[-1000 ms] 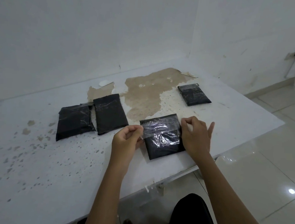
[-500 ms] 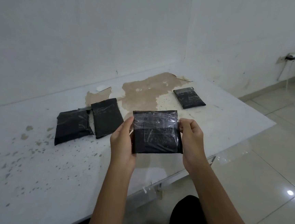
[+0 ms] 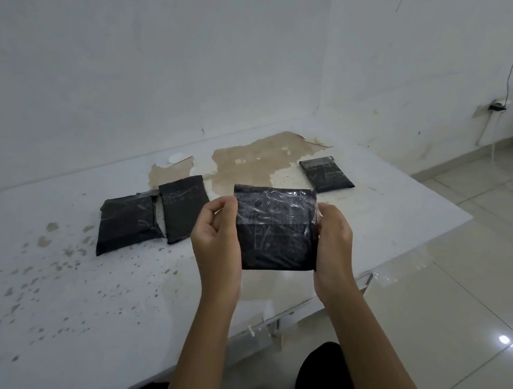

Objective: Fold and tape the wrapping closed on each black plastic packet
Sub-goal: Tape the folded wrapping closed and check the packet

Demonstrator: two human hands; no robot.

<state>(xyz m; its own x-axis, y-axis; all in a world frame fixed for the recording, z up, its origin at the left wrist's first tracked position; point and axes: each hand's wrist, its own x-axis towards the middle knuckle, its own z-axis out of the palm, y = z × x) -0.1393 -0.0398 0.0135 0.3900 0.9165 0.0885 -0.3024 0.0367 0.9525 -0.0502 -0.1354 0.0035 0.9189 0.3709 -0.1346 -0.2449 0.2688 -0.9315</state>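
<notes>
In the head view, a black plastic packet [image 3: 275, 230] is held upright above the near edge of the white table [image 3: 53, 300], gripped by both side edges. Its left edge is pinched by the left hand [image 3: 217, 240], thumb and curled fingers closed on it; its right edge is clasped by the right hand [image 3: 334, 247], fingers curled round it. A band of clear tape [image 3: 276, 207] is seen across the packet's upper half, between the two grips.

To the left of the grip, beyond the left hand, two more black packets [image 3: 128, 226] [image 3: 183, 206] lie flat on the table, touching each other. Beyond the grip and to its right, a fourth packet [image 3: 326, 174] lies flat near the table's far corner, well apart.
</notes>
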